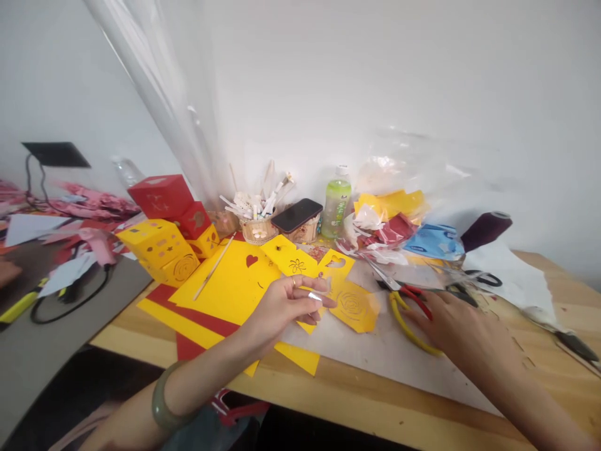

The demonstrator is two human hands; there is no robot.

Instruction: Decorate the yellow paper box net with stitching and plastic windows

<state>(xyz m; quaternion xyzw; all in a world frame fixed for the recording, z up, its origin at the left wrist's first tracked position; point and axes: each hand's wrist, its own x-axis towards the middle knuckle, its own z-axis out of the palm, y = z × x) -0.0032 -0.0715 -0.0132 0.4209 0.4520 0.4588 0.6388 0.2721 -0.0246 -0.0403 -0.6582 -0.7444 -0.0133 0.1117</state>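
My left hand (pixel 293 304) hovers above the yellow paper pieces, thumb and fingers drawn together. A bright silver spot shows at the thumb tip; whatever the fingers may pinch cannot be made out. Just right of it is a yellow cut-out (pixel 352 305) with a spiral pattern. Another yellow piece (pixel 297 264) bears a flower design. My right hand (pixel 455 322) is palm down at the scissors (pixel 406 329) with red and yellow handles, thumb at the yellow loop; its fingertips are partly hidden. The scissor blades point to the back left.
Red (pixel 162 195) and yellow boxes (pixel 159 250) are stacked at left beside yellow sheets (pixel 230 282). Behind are a basket of sticks (pixel 258 230), a phone (pixel 297 215), a green bottle (pixel 337 203), scraps and a blue packet (pixel 434 241). A purple thread cone (pixel 486 230) lies right.
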